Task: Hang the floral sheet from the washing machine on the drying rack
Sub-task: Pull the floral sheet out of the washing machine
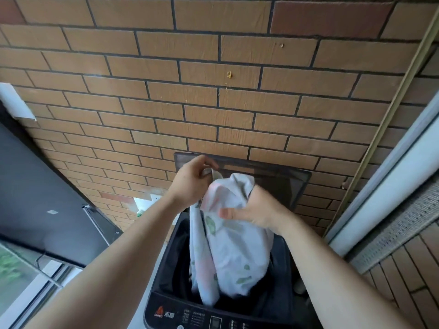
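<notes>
Closest to me, at the bottom edge, I've got the control panel (213, 317) of the top-loading washing machine (164, 262), dark, with a red flame logo and small white print I can't read

Both bare forearms reach in from the lower corners and meet over the open tub

Here's the floral sheet (235, 252): pale, printed with green leaves and soft pink patches, bunched into a long bundle. Its lower end hangs down inside the tub, its upper part is lifted above the rim

Right hand (256, 210) grips the bundle high up on its right side, thumb laid across the front of the cloth, fingers wrapped round behind

Left hand (190, 181) sits a little higher and to the left, fingers curled, pinching a fold of the sheet's top edge

Just behind the hands, the machine's dark lid (285, 176) stands raised against the wall

Farther back, a tan brick wall (213, 91) with dark joints fills the view. Low on it, left of the machine, a white socket plate (147, 200). A big dark panel (35, 186) runs along the left, a pale window frame (392, 186) slants up the right
</notes>
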